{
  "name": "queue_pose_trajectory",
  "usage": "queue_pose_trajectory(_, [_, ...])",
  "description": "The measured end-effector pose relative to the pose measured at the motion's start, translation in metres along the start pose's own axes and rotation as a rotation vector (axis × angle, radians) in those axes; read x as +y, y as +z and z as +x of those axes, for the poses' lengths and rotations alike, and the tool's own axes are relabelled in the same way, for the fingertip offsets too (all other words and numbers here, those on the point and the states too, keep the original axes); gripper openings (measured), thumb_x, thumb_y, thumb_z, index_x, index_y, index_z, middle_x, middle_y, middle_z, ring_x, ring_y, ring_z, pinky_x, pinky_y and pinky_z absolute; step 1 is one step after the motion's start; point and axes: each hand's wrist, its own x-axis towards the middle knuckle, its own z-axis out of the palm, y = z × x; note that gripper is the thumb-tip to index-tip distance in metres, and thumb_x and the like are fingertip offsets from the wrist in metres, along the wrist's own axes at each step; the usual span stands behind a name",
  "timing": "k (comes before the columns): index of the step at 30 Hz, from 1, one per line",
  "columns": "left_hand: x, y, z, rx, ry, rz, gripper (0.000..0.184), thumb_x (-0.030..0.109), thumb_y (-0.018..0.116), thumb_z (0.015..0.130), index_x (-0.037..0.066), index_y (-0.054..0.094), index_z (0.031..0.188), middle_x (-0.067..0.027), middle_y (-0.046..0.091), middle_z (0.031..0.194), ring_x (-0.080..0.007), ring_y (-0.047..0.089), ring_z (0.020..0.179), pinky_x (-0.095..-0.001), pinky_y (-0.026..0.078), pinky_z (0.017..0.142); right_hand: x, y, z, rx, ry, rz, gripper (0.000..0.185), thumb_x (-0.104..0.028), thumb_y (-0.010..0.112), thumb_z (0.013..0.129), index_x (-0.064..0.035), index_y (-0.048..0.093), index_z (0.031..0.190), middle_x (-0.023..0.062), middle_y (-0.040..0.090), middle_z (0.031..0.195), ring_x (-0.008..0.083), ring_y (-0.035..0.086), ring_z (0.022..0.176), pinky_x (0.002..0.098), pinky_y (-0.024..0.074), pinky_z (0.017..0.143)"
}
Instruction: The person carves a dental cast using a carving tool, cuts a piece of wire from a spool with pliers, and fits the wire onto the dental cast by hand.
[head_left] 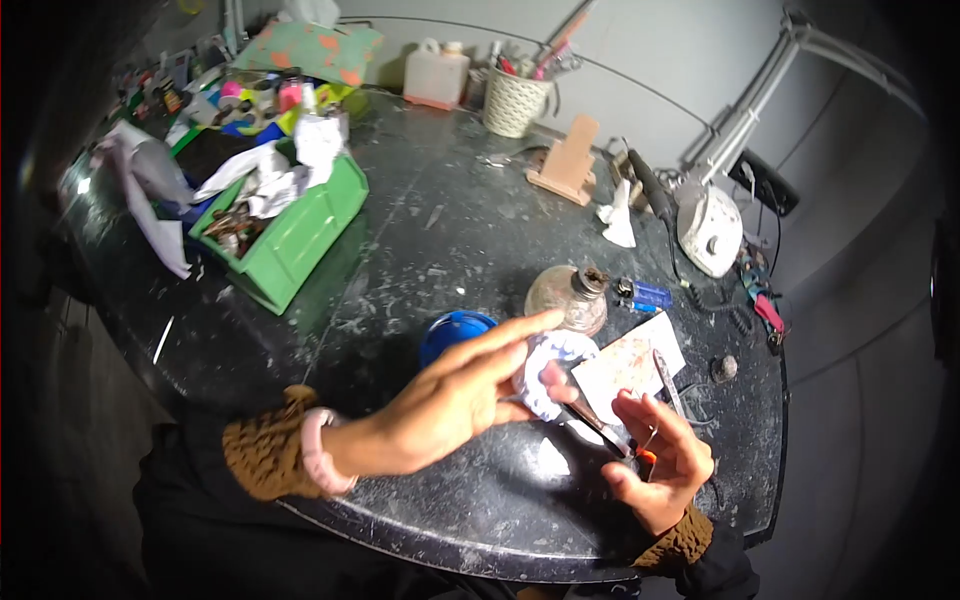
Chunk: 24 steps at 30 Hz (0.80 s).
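Observation:
A pale bluish-white dental cast (545, 385), curved like a horseshoe, is held between the fingers of my left hand (440, 405). To its right, my right hand (662, 460) has its fingers curled around a thin tool (648, 455) with an orange part. A glass jar (567, 298) with a dark, crusted top stands just behind the cast. The blue round container (455, 333) is partly behind my left hand. Beyond my right hand lies a white stained sheet (630, 365) with a slim metal tool (666, 378) on it.
At the left, a green bin (300, 245) holds papers and scraps. Along the back are a white bottle (437, 76), a woven cup (515, 104) of tools and a tan stand (570, 165). A lamp (710, 235) stands at the right.

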Motion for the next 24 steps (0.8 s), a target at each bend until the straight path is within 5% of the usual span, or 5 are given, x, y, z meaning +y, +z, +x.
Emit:
queue_pose_trajectory(4, [-0.003,0.01,-0.011,-0.007,-0.045,0.326,0.059,0.026,0.043,0.097,0.0,0.018,0.142,-0.0147,0.052,0.118,-0.0261,0.05,0.116,-0.0368,0.039,0.098,-0.016,-0.005,0.023,-0.149,-0.254,-0.341,0.077,-0.018,0.086,0.06,0.0118,0.048,0.12,0.0279,0.058,0.112,0.032,0.06,0.104,0.0366,0.0503,0.086])
queue_pose_trajectory(5, [0.0,0.009,-0.013,-0.072,-0.082,0.3,0.057,0.01,0.048,0.095,-0.004,0.018,0.141,-0.0149,0.041,0.135,-0.0196,0.048,0.119,-0.0302,0.04,0.097,-0.017,-0.003,0.025,-0.153,-0.229,-0.326,0.077,-0.018,0.086,0.06,0.0117,0.047,0.12,0.028,0.058,0.112,0.0326,0.059,0.105,0.0379,0.05,0.086])
queue_pose_trajectory(9, [-0.006,0.006,-0.021,-0.085,-0.131,0.276,0.063,-0.001,0.054,0.089,-0.004,0.019,0.141,-0.0147,0.035,0.139,-0.02,0.044,0.122,-0.0296,0.038,0.099,-0.016,0.01,0.025,-0.221,-0.207,-0.301,0.059,-0.02,0.08,0.068,0.0052,0.056,0.115,0.0223,0.059,0.114,0.0276,0.06,0.106,0.0338,0.0508,0.086])
queue_pose_trajectory(16, [-0.011,-0.003,-0.025,-0.186,-0.102,0.584,0.058,0.01,0.052,0.091,-0.006,0.024,0.139,-0.0123,0.046,0.116,-0.0158,0.048,0.107,-0.0251,0.039,0.09,-0.014,0.001,0.033,-0.553,-0.258,-0.326,0.043,-0.021,0.078,0.07,-0.0066,0.065,0.108,0.0189,0.062,0.111,0.0255,0.06,0.106,0.0331,0.044,0.096])
queue_pose_trajectory(24, [-0.013,-0.003,-0.028,-0.213,-0.073,0.528,0.05,0.017,0.047,0.095,-0.012,0.031,0.133,-0.0147,0.045,0.112,-0.019,0.05,0.104,-0.0276,0.042,0.087,-0.011,0.014,0.025,-0.37,-0.154,-0.253,0.048,-0.021,0.071,0.078,-0.0005,0.055,0.117,0.0184,0.058,0.119,0.0256,0.059,0.107,0.0352,0.0448,0.096])
